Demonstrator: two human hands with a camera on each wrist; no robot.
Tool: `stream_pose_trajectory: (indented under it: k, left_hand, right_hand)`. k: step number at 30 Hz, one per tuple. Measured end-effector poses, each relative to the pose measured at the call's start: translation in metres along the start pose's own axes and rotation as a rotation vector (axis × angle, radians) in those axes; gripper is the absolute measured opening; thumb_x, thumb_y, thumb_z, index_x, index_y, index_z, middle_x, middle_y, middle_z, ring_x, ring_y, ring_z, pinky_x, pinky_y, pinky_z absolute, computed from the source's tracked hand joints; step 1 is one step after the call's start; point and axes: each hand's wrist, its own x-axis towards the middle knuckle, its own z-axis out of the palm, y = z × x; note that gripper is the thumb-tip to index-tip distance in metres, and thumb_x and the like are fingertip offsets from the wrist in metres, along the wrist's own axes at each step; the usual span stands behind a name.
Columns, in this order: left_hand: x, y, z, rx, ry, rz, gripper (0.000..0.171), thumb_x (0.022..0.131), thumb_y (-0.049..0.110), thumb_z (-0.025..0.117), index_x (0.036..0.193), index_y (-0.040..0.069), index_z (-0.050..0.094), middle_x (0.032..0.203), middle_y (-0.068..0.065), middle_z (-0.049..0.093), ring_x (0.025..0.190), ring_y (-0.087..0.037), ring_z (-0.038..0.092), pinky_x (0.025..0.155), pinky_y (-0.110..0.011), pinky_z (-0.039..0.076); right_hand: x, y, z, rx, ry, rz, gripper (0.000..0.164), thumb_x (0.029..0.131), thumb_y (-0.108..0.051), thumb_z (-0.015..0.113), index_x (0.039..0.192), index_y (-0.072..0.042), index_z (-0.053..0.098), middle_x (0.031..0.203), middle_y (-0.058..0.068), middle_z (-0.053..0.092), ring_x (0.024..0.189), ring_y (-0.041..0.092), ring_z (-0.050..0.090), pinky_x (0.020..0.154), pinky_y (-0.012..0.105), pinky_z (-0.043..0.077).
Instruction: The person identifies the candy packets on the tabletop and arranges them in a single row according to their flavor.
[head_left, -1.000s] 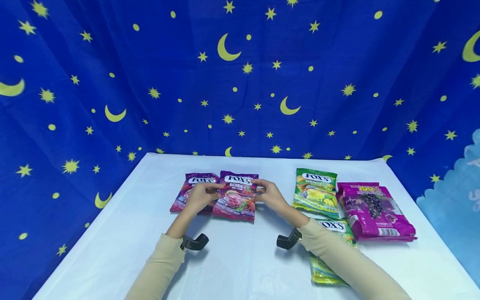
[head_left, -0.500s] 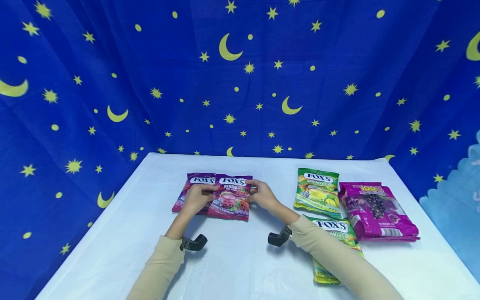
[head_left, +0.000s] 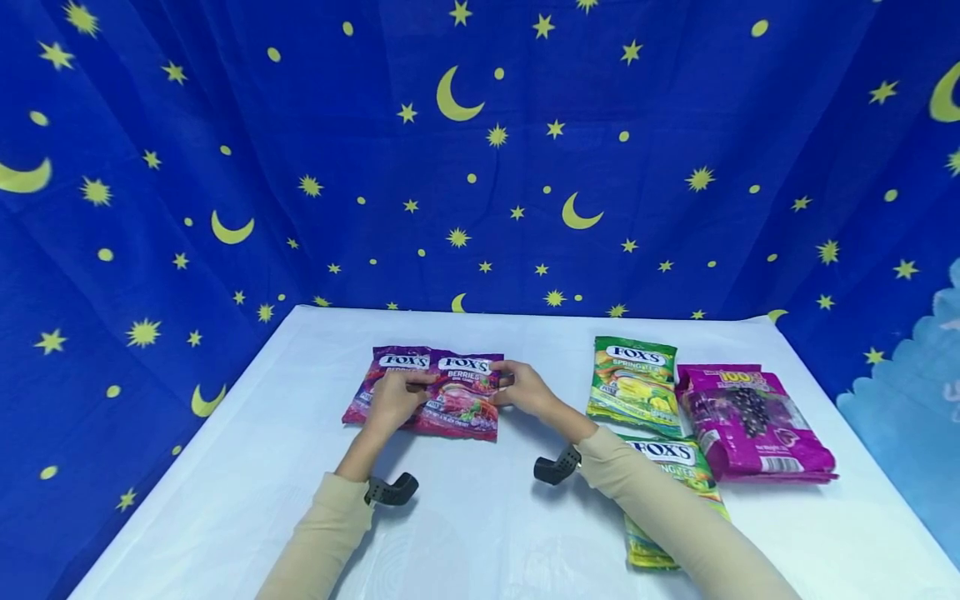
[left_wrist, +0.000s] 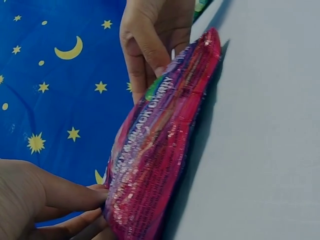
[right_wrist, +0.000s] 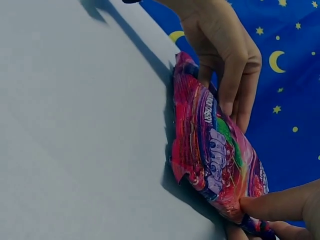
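Two purple FOX'S candy bags sit side by side at the left middle of the table in the head view. My left hand (head_left: 394,402) lies across the left candy bag (head_left: 363,402) and grips the near edge of the right candy bag (head_left: 461,407), labelled Berries. At that bag's opposite edge, my right hand (head_left: 527,390) pinches it, thumb on top and fingers at the side. The right wrist view shows the thumb (right_wrist: 275,202) pressing the wrapper. Both bags lie flat with edges touching or slightly overlapping; my left hand hides part of them.
To the right lie a green FOX'S Spring Tea bag (head_left: 633,383), a second green bag (head_left: 667,454) partly under my right sleeve, and a magenta grape-printed pack (head_left: 753,425). A blue star-patterned cloth (head_left: 525,167) hangs behind the white table (head_left: 480,533).
The right Berries bag has moved left and slightly down against the other purple bag, with both hands holding it. My right hand moved left with it; the last half second shows little motion.
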Motion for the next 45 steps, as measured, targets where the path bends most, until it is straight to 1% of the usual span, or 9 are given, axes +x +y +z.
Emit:
stream_pose_trajectory:
  k: [9, 11, 15, 19, 23, 31, 35, 39, 45]
  left_hand:
    - [0.0, 0.003, 0.003, 0.042, 0.016, -0.023, 0.023, 0.08, -0.001, 0.073, 0.102, 0.005, 0.076, 0.116, -0.019, 0.066, 0.054, -0.012, 0.042, 0.045, -0.024, 0.032]
    - [0.0, 0.003, 0.004, 0.048, 0.016, -0.023, 0.024, 0.08, 0.0, 0.074, 0.102, 0.006, 0.076, 0.115, -0.019, 0.066, 0.057, -0.015, 0.049, 0.046, -0.024, 0.034]
    - [0.0, 0.003, 0.005, 0.07, 0.027, 0.008, 0.025, 0.078, -0.002, 0.074, 0.102, 0.005, 0.076, 0.11, -0.018, 0.068, 0.078, -0.023, 0.066, 0.052, -0.025, 0.042]
    - [-0.002, 0.003, 0.007, 0.064, 0.04, 0.011, 0.024, 0.079, -0.002, 0.073, 0.102, 0.005, 0.076, 0.11, -0.018, 0.068, 0.079, -0.024, 0.066, 0.053, -0.026, 0.043]
    - [-0.006, 0.006, 0.008, 0.063, 0.043, 0.009, 0.024, 0.082, -0.001, 0.071, 0.105, 0.006, 0.075, 0.114, -0.019, 0.067, 0.073, -0.022, 0.061, 0.051, -0.026, 0.039]
    - [-0.011, 0.011, 0.005, 0.115, 0.052, 0.051, 0.02, 0.086, 0.004, 0.068, 0.105, 0.005, 0.074, 0.115, -0.018, 0.066, 0.08, -0.025, 0.065, 0.06, -0.034, 0.048]
    - [-0.014, 0.013, 0.002, 0.097, 0.05, 0.079, 0.02, 0.087, 0.004, 0.067, 0.106, 0.003, 0.073, 0.113, -0.018, 0.067, 0.07, -0.024, 0.061, 0.06, -0.037, 0.048]
    - [-0.019, 0.015, 0.0, 0.06, 0.045, 0.101, 0.021, 0.087, 0.003, 0.066, 0.107, 0.001, 0.072, 0.107, -0.018, 0.069, 0.06, -0.018, 0.056, 0.052, -0.03, 0.043]
    - [-0.029, 0.027, 0.001, 0.006, 0.069, 0.122, 0.021, 0.088, 0.005, 0.068, 0.109, 0.005, 0.072, 0.111, -0.014, 0.068, 0.071, -0.024, 0.06, 0.062, -0.037, 0.049]
  right_hand:
    - [0.004, -0.002, -0.002, -0.114, -0.015, -0.026, 0.059, 0.07, 0.005, 0.077, 0.126, 0.004, 0.058, 0.1, 0.009, 0.06, 0.09, 0.021, 0.054, 0.081, 0.035, 0.049]
    - [0.004, -0.003, -0.002, -0.142, -0.011, -0.035, 0.059, 0.069, 0.004, 0.077, 0.125, 0.004, 0.058, 0.097, 0.009, 0.059, 0.087, 0.02, 0.053, 0.079, 0.034, 0.048]
    - [0.004, -0.004, -0.003, -0.173, -0.007, -0.043, 0.059, 0.069, 0.002, 0.078, 0.125, 0.005, 0.059, 0.095, 0.008, 0.057, 0.085, 0.02, 0.051, 0.075, 0.031, 0.047]
    - [0.002, -0.006, -0.006, -0.085, -0.027, 0.006, 0.059, 0.071, 0.003, 0.077, 0.127, 0.004, 0.058, 0.099, 0.01, 0.059, 0.089, 0.02, 0.054, 0.074, 0.028, 0.051]
    - [-0.003, -0.008, -0.012, 0.075, -0.064, 0.086, 0.058, 0.074, 0.004, 0.073, 0.13, 0.004, 0.056, 0.107, 0.015, 0.059, 0.089, 0.02, 0.058, 0.071, 0.028, 0.056]
    - [-0.016, -0.017, -0.025, 0.127, -0.104, 0.147, 0.058, 0.075, 0.006, 0.067, 0.132, 0.001, 0.055, 0.122, 0.021, 0.053, 0.084, 0.024, 0.063, 0.073, 0.034, 0.057]
    - [-0.027, -0.016, -0.032, 0.128, -0.108, 0.13, 0.053, 0.081, 0.006, 0.066, 0.132, 0.004, 0.052, 0.124, 0.023, 0.053, 0.092, 0.027, 0.063, 0.076, 0.036, 0.057]
    - [-0.042, -0.011, -0.042, 0.07, -0.095, 0.089, 0.053, 0.081, 0.003, 0.071, 0.131, 0.004, 0.053, 0.124, 0.022, 0.055, 0.098, 0.027, 0.061, 0.078, 0.036, 0.056]
    - [-0.069, -0.002, -0.065, -0.007, -0.076, 0.007, 0.051, 0.082, -0.003, 0.073, 0.13, 0.004, 0.054, 0.123, 0.023, 0.057, 0.104, 0.031, 0.06, 0.083, 0.038, 0.053]
